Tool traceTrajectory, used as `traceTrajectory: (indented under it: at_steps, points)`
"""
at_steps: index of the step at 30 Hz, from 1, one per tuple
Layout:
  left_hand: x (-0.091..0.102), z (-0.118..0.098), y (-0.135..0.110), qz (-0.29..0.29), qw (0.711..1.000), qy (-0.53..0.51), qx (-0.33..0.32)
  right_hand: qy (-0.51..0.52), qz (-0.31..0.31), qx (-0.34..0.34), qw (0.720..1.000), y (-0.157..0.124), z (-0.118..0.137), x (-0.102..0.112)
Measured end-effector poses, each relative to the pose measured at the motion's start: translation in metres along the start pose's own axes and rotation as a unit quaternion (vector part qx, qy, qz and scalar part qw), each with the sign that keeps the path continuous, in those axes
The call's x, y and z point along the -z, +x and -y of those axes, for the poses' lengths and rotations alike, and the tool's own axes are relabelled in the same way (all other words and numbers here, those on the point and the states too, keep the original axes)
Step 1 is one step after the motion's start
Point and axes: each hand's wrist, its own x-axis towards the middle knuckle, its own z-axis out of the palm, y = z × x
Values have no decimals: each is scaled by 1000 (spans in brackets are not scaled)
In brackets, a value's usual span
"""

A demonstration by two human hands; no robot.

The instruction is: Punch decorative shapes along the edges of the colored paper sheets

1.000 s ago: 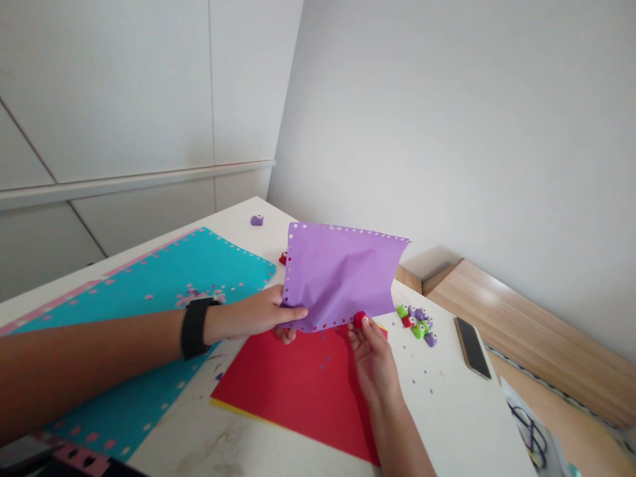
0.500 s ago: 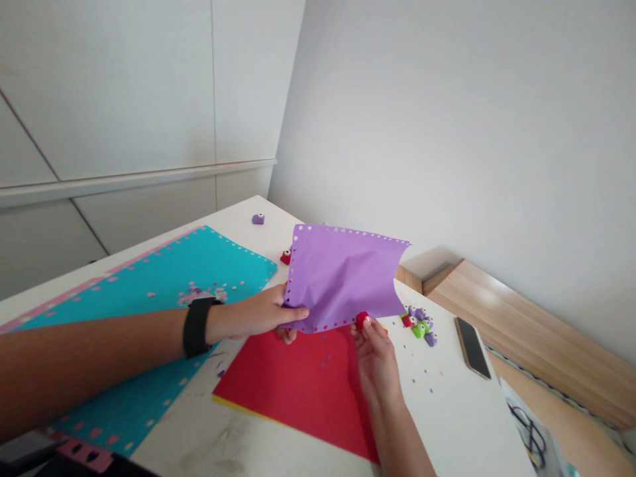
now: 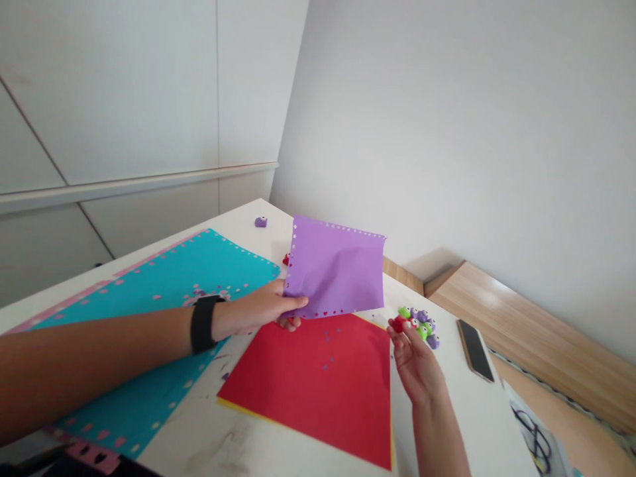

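Purple paper [image 3: 335, 271] stands up in the air, its long side going sideways and its holey edge on top. The left hand [image 3: 258, 310] pinches its bottom left corner, so the sheet is up and right of that hand. The right hand [image 3: 415, 358], off the paper, grips a little red punch [image 3: 398, 324] in its fingertips, just beside a pile of punches [image 3: 423, 324]. Red paper [image 3: 318, 377] lies flat below both hands.

One purple sheet [image 3: 338, 271], one red sheet [image 3: 318, 377], one teal sheet [image 3: 163, 285], one phone [image 3: 476, 349], one black wristband [image 3: 201, 324].
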Motion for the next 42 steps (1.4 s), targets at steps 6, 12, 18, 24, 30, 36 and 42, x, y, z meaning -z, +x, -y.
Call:
traceTrajectory:
  at_steps: [6,12,18,24,30,36,42]
  points:
    - [6,6,2,51,998,12,25,-102,-24,125,987,19,44,2]
    - [9,12,4,140,986,61,70,-325,84,203,920,48,52,-95]
    - [11,12,0,218,971,76,61,-513,135,250,810,86,2,-202]
    - [15,19,4,234,966,86,65,-620,139,216,742,123,-41,-240]
    - [15,17,5,260,957,105,81,-617,178,237,729,137,-56,-231]
    - [15,15,5,252,958,120,61,-550,155,301,763,139,-34,-206]
    - [18,7,1,187,967,172,-7,-499,-45,346,793,128,45,-81]
